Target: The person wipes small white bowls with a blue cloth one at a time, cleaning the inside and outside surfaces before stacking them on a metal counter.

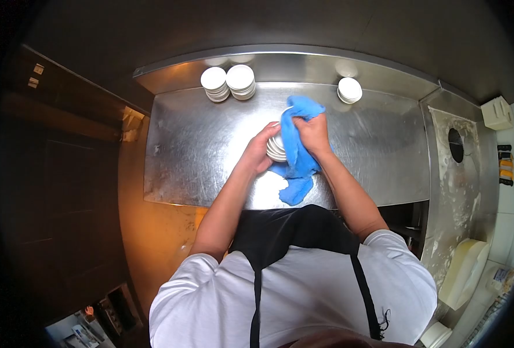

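Fingers wrapped round its side, my left hand holds a stack of small white dishes above the steel counter. My right hand is closed on a blue cloth, which hangs down over the right side of the stack and covers part of it. The cloth's lower end reaches the counter near its front edge. Some of my right fingers are hidden by the cloth.
Two stacks of white dishes stand at the back left of the steel counter. A shorter stack stands at the back right. Beyond the right end is a wet steel surface with a dark round opening.
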